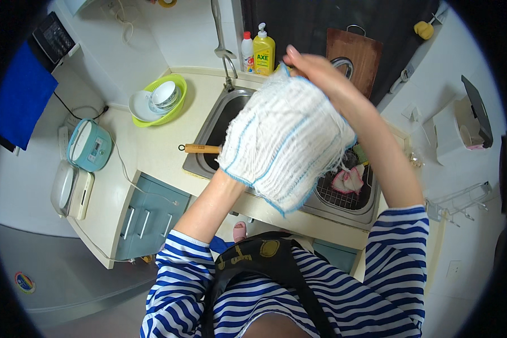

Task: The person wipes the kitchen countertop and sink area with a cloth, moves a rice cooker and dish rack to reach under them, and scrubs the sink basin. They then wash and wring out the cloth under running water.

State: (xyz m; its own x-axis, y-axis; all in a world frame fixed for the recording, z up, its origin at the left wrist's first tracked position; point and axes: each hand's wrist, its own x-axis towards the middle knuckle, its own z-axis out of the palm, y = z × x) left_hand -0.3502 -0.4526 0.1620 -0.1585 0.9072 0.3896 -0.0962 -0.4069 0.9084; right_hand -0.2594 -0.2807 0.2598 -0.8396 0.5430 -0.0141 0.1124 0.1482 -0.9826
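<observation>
A white dishcloth (pixel 283 139) with blue stripes and frayed edges spreads above the double sink. My left hand (pixel 233 182) reaches under its lower left side; only the wrist shows, and the cloth covers the fingers. At the top corner of the cloth my right hand (pixel 310 69) grips it, fingers partly hidden behind the fabric. Below the cloth lies the left basin (pixel 215 126) of the steel sink. A wooden handle (pixel 203 148) with a hanging ring sticks out over that basin's rim; whatever it belongs to is hidden.
A pink-edged cloth (pixel 348 179) lies on a wire rack in the right basin. Behind the sink stand a yellow AXE pump bottle (pixel 263 53), a red-capped bottle (pixel 247 53) and a wooden cutting board (pixel 352 59). Leftward are a green basket (pixel 179 101) of dishes and a blue rice cooker (pixel 97 145).
</observation>
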